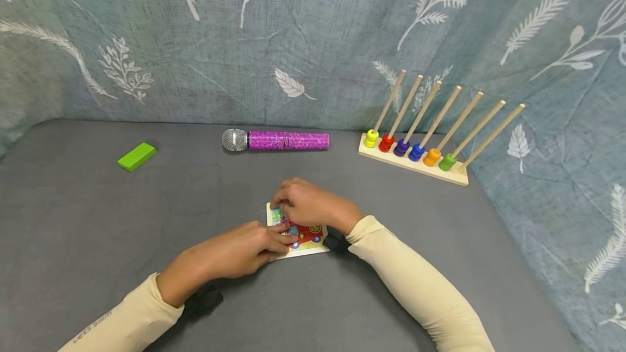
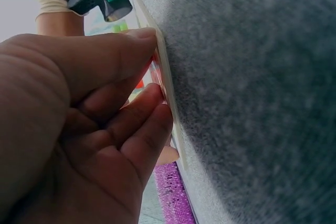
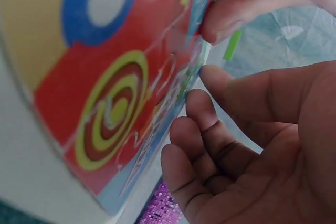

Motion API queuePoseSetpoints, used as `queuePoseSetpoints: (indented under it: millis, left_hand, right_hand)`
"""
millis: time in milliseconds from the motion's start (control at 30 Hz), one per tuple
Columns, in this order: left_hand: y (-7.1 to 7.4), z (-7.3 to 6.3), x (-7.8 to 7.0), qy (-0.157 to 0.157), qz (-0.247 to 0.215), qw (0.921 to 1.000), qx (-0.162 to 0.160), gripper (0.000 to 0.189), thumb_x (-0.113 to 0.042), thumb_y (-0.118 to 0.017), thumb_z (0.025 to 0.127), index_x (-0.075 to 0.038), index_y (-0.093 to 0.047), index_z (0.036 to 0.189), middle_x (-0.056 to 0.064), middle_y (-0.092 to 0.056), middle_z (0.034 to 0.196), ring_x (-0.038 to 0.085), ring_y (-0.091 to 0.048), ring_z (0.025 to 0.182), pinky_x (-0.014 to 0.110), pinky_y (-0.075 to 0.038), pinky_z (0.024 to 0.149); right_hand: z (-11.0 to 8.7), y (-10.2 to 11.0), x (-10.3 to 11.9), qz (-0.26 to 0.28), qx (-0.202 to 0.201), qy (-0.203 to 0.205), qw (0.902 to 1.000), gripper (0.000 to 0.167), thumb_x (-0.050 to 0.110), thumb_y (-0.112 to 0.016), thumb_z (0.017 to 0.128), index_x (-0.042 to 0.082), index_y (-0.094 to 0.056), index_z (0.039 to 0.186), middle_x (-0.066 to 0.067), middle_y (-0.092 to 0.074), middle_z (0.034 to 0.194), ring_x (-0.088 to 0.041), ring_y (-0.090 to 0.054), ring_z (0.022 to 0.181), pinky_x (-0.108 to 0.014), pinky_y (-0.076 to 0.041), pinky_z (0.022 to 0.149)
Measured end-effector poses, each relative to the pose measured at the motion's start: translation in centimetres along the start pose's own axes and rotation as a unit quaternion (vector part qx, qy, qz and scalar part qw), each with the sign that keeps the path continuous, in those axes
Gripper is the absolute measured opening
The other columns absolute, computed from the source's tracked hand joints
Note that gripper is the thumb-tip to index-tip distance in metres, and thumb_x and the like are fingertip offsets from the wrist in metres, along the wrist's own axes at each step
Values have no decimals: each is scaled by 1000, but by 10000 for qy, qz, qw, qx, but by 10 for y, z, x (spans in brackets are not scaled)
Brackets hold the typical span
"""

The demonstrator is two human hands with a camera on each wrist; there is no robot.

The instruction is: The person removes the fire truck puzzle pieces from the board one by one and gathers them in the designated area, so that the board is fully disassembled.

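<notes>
A jigsaw puzzle board (image 1: 305,243) with a cream border and a red car picture lies on the grey table. My left hand (image 1: 246,249) rests at its near left side, fingers laid across the picture. In the left wrist view, the left thumb (image 2: 139,40) touches the board's edge. Over the far part of the puzzle, my right hand (image 1: 310,205) bends down with its fingertips at the far left corner. The right wrist view shows those fingertips (image 3: 199,103) against the puzzle's far edge, the thumb close to the index finger. Both hands partly cover the picture.
Behind the puzzle lies a purple glittery microphone (image 1: 288,140). A green block (image 1: 137,156) sits at the back left. At the back right stands a wooden peg rack (image 1: 413,163) with coloured beads and tall rods. A patterned cloth (image 1: 313,42) hangs behind the table.
</notes>
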State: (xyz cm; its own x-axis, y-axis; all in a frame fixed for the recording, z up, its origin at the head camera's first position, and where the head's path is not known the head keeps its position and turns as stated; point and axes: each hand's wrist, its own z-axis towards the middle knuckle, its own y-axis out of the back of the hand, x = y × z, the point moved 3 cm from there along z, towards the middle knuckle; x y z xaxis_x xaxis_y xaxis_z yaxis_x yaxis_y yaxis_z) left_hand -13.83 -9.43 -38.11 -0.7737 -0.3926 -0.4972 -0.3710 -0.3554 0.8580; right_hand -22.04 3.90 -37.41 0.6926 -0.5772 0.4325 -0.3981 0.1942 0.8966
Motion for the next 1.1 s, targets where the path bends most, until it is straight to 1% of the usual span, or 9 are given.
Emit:
queuePoseSetpoints:
  millis: [100,200,400,533,633,733,800,933,1100]
  left_hand:
    - [-1,1,-1,1,-52,10000,17,27,4,-63,90,-4,-73,114,9,-63,125,30,-53,123,42,-50,93]
    - [0,1,-1,-27,-37,10000,-27,27,5,-63,90,-4,-73,113,9,-64,125,30,-54,123,42,-49,93]
    - [2,1,-1,-43,-36,9999,-95,30,8,-62,88,-4,-73,113,10,-64,124,30,-54,122,42,-50,93]
    - [2,0,-1,-50,-15,10000,-78,28,7,-63,89,-3,-74,112,10,-64,124,31,-54,122,43,-49,93]
    - [2,0,-1,-95,-3,9999,-112,25,5,-65,89,-3,-74,110,10,-64,124,31,-54,122,43,-48,94]
    - [1,0,-1,-92,-21,9999,-129,23,4,-65,89,-3,-74,109,10,-64,123,32,-54,122,43,-48,95]
    - [0,0,-2,-52,-52,9999,-103,24,4,-65,89,-3,-74,110,10,-64,124,32,-54,122,42,-48,95]
    - [-1,-1,-2,27,-37,10000,-35,24,3,-66,89,-1,-73,111,10,-64,124,31,-54,122,42,-48,95]
    - [-1,-1,-1,61,-27,10000,-26,24,3,-66,89,-1,-73,111,9,-64,124,31,-53,123,44,-48,95]
  right_hand:
    - [1,-1,0,3,-20,-92,10000,28,3,-49,95,8,-73,109,-3,-64,109,-21,-53,110,-32,-41,98]
    - [2,-1,-1,48,-81,-102,9999,28,2,-49,95,7,-73,108,-3,-65,108,-21,-54,109,-31,-40,99]
    - [4,-1,-3,191,-172,-108,9996,27,0,-50,93,8,-72,106,-2,-63,103,-20,-54,103,-31,-41,94]
    - [6,-2,-2,54,-157,-19,9999,26,-1,-49,92,10,-70,103,-1,-62,99,-18,-54,97,-32,-41,92]
    - [8,-5,-2,-14,-95,-69,9999,23,0,-50,92,13,-66,99,1,-59,96,-17,-51,93,-31,-40,88]
    - [8,-6,-1,49,-84,-202,9997,19,1,-50,92,15,-63,97,1,-56,95,-17,-49,92,-31,-40,85]
    - [7,-6,-1,165,-108,-269,9994,18,3,-51,93,15,-62,97,2,-56,95,-17,-49,92,-30,-40,83]
    - [6,-7,-2,302,-211,-238,9990,19,3,-51,92,13,-65,99,1,-58,96,-16,-51,94,-29,-41,85]
    - [3,-6,-2,204,-264,-215,9992,21,3,-56,92,10,-71,104,0,-62,101,-18,-51,100,-30,-41,89]
